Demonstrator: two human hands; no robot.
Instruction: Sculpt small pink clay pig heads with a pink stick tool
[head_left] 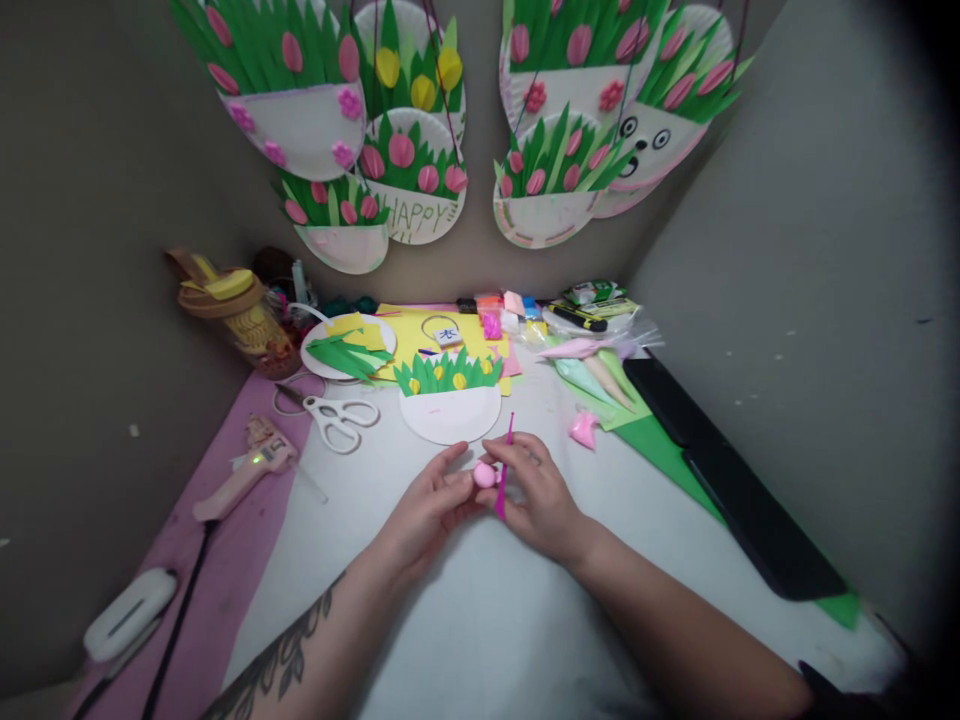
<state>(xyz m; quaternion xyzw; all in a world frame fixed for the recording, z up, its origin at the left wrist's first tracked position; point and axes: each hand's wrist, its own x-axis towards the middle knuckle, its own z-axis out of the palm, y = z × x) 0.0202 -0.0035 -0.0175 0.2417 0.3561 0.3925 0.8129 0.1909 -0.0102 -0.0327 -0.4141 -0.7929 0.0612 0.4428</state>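
Note:
Just in front of the decorated paper plate (450, 415), which has green paper grass and yellow paper flowers, my two hands meet. Pinched in the fingers of my left hand (431, 500) is a round ball of pink clay (485, 475). A slim magenta modelling tool (504, 480) stands nearly upright in my right hand (540, 495), whose fingers are closed around it. The right fingertips are also close to the clay's right side, where a small pink bit shows; whether they touch it I cannot tell. A packet of pink clay (583, 430) lies to the right.
White scissors (337, 415) and a pink glue gun (251, 470) lie left. Behind them stand a plate of paper cutouts (349, 345) and a tumbler (240, 315). Piping bags (592, 375) and a black folded object (750, 510) lie right. Finished plates (300, 130) hang behind.

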